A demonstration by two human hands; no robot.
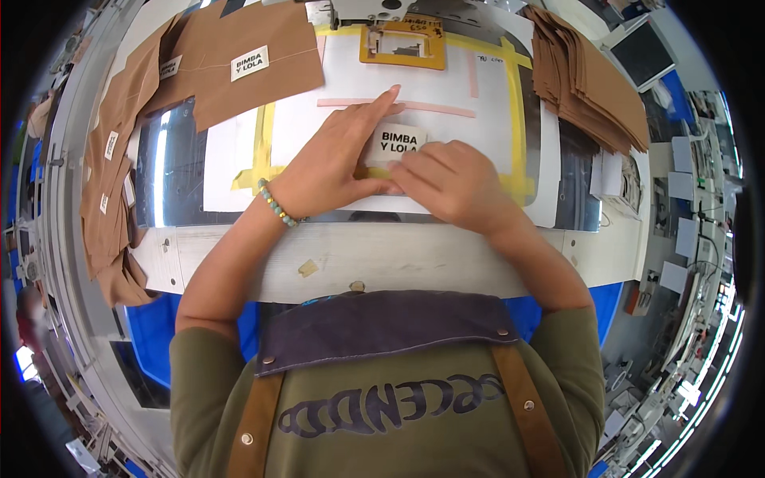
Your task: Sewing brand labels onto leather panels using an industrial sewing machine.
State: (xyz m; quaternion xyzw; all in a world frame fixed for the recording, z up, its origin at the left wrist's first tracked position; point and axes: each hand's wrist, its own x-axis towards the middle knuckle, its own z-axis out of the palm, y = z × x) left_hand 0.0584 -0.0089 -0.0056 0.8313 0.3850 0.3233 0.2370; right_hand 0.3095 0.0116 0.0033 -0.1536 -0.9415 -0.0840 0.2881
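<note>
A small cream label (389, 137) with dark lettering lies on a white sheet (303, 127) edged with yellow tape. Beside its left edge my left hand (335, 155) rests with fingers stretched out and the thumb apart, pointing at the label's lower side. My right hand (456, 182) is closed at the label's lower right corner, fingertips curled over it and slightly blurred. A thin pink strip (434, 107) runs across the sheet just above the label, partly under my left fingers. A beaded bracelet circles my left wrist.
Brown fabric pieces (279, 48) with cream labels lie at the left and hang over the table edge (215, 255). More brown pieces (586, 80) are stacked at the right. A yellow frame (370, 56) sits under the machine head (370, 8) at the back. A screen (644, 52) stands far right.
</note>
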